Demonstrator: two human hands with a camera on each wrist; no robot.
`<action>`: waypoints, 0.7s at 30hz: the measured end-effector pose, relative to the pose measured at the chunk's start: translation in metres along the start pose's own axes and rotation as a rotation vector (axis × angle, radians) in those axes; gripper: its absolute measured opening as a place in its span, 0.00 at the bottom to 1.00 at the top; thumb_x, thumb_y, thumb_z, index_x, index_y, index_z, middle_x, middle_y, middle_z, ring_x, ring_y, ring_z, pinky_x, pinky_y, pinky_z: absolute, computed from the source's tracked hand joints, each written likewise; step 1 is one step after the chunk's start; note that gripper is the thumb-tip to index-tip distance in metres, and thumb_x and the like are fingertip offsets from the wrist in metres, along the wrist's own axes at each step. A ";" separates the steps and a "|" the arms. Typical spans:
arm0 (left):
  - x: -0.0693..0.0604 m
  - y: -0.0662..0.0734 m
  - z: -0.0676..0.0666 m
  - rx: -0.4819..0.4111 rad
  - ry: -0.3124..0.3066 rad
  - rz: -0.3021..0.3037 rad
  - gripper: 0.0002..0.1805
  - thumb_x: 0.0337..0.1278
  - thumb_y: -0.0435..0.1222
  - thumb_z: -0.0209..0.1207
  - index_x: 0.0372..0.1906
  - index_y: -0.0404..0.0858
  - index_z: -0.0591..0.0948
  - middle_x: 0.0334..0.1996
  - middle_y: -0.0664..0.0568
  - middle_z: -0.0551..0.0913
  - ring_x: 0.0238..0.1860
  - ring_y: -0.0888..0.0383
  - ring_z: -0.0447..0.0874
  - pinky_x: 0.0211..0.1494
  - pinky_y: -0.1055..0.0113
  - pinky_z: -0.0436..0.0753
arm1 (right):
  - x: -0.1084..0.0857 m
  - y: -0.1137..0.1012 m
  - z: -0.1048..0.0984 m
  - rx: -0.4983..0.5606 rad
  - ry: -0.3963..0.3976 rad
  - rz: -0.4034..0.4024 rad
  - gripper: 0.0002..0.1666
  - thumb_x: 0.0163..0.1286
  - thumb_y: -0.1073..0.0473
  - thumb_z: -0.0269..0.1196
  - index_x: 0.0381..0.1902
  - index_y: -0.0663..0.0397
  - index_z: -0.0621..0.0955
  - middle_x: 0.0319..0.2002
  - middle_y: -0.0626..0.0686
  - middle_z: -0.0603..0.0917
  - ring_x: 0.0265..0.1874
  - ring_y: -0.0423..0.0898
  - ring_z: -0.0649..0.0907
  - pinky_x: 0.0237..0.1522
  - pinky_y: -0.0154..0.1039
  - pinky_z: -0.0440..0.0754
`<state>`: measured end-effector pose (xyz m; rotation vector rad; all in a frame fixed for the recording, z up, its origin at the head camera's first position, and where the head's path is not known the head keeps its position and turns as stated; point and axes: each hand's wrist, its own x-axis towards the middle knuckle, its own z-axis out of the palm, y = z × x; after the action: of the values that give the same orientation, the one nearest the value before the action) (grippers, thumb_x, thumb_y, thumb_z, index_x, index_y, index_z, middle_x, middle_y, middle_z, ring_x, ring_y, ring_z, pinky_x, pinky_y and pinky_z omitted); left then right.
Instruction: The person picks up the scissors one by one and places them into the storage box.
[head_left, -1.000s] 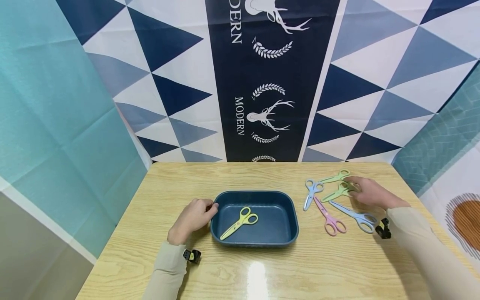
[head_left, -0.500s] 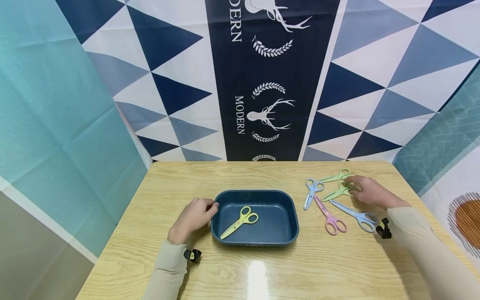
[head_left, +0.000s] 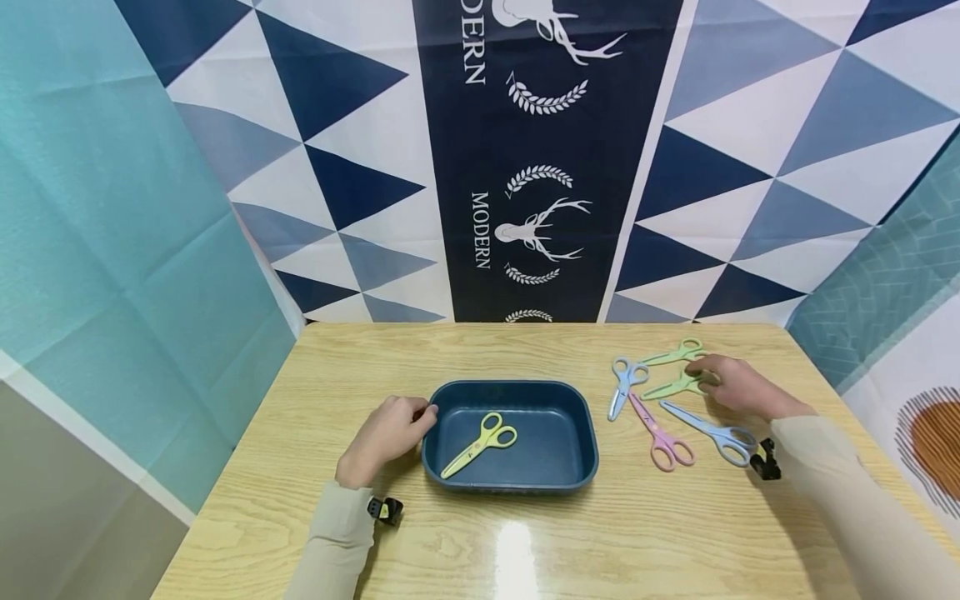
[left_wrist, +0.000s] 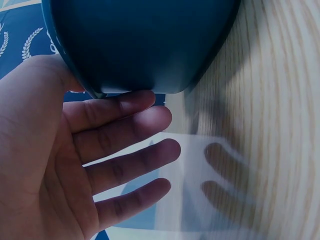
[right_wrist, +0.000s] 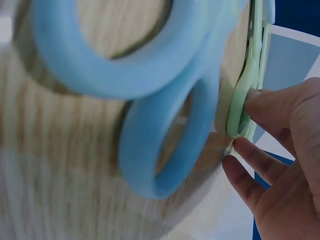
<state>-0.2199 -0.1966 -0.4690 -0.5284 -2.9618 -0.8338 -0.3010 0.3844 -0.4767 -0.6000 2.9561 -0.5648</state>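
In the head view a dark blue tray (head_left: 525, 486) holds yellow-green scissors (head_left: 480, 446). My left hand (head_left: 384, 437) grips its left rim, thumb over the edge; in the left wrist view the fingers of that hand (left_wrist: 90, 145) lie against the outer wall. At the right, my right hand (head_left: 742, 386) pinches the handle of the nearer green scissors (head_left: 675, 385), which lie on the table. The right wrist view has the thumb and fingers of this hand (right_wrist: 285, 150) around a green handle loop (right_wrist: 240, 102), partly hidden by the thumb.
Beside the right hand lie other green scissors (head_left: 675, 354), small blue scissors (head_left: 622, 387), pink scissors (head_left: 660, 435) and larger blue scissors (head_left: 708, 427), whose loops (right_wrist: 145, 145) fill the near part of the right wrist view. A patterned cloth (head_left: 360, 192) hangs behind the table.
The right hand and the nearer green scissors have shifted very slightly left. The left hand and the tray stay where they were.
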 end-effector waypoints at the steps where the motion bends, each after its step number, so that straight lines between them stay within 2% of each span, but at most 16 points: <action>1: 0.000 0.000 0.000 0.001 0.001 0.000 0.23 0.77 0.44 0.53 0.18 0.48 0.73 0.14 0.60 0.66 0.16 0.64 0.67 0.24 0.71 0.65 | 0.000 0.000 0.000 -0.004 0.000 -0.004 0.19 0.67 0.72 0.63 0.56 0.70 0.82 0.55 0.73 0.82 0.57 0.76 0.78 0.57 0.71 0.75; 7: 0.000 0.000 0.000 0.011 0.003 -0.003 0.23 0.77 0.45 0.53 0.19 0.48 0.73 0.14 0.60 0.66 0.16 0.64 0.67 0.25 0.71 0.66 | -0.001 0.000 -0.001 -0.057 0.011 -0.065 0.16 0.65 0.71 0.65 0.51 0.71 0.83 0.53 0.74 0.81 0.54 0.75 0.79 0.55 0.69 0.77; 13: 0.000 0.000 -0.001 0.011 -0.002 -0.001 0.23 0.77 0.45 0.53 0.19 0.48 0.74 0.14 0.60 0.66 0.16 0.64 0.67 0.25 0.71 0.66 | -0.002 0.000 -0.001 -0.067 -0.002 -0.061 0.16 0.66 0.71 0.66 0.51 0.74 0.83 0.52 0.77 0.80 0.53 0.76 0.79 0.53 0.68 0.78; 21: 0.000 0.000 0.000 0.007 -0.002 -0.009 0.22 0.77 0.45 0.53 0.19 0.48 0.74 0.14 0.60 0.66 0.16 0.64 0.67 0.25 0.70 0.66 | -0.002 0.001 -0.002 -0.088 -0.006 -0.078 0.16 0.65 0.70 0.68 0.51 0.72 0.84 0.47 0.71 0.83 0.47 0.69 0.83 0.50 0.64 0.81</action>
<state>-0.2200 -0.1968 -0.4693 -0.5169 -2.9695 -0.8243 -0.3002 0.3866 -0.4747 -0.7270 2.9760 -0.4395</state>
